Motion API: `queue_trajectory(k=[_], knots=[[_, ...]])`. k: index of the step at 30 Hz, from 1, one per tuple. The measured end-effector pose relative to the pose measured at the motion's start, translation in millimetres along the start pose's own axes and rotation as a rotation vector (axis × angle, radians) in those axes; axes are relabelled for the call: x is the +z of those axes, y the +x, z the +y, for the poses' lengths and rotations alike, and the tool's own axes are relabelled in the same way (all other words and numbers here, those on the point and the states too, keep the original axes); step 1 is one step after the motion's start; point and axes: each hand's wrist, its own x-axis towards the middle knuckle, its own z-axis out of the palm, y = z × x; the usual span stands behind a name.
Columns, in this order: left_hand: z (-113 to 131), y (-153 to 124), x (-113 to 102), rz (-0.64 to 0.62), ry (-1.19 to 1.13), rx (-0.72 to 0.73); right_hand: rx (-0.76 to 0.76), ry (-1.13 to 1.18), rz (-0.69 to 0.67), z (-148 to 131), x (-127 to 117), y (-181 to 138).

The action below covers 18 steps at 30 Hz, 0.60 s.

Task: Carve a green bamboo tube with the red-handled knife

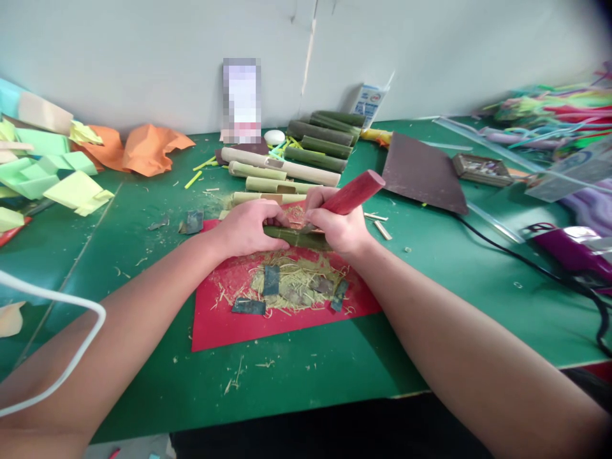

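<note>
My left hand (248, 226) is closed around the left part of a green bamboo tube (302, 238), which lies crosswise over a red sheet (210, 325). In my right hand (345, 226) is a carving tool with a thick red handle (358, 191), tilted up to the right. Its tip meets the upper side of the bamboo; my fingers hide most of the blade. Pale shavings (299, 287) and several dark bark chips (271, 279) are heaped on the sheet just in front of the bamboo.
Behind my hands several bamboo tubes (310, 160) lie in rows, some notched. Crumpled orange paper (153, 150) and folded green paper (43, 150) are at left. A dark board (421, 172), a small box (482, 169) and a purple device with a black cable (568, 252) lie right.
</note>
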Motion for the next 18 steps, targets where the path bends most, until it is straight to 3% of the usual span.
queue_trajectory(k=[7,18], knots=[[1.1,-0.1,0.1,0.005,0.008,-0.006,0.008,0.012,0.048,0.8,0.3,-2.7],[-0.7,-0.1,1.4,0.008,-0.007,0.029,-0.003,-0.011,-0.058,-1.4,-0.6,-2.1]])
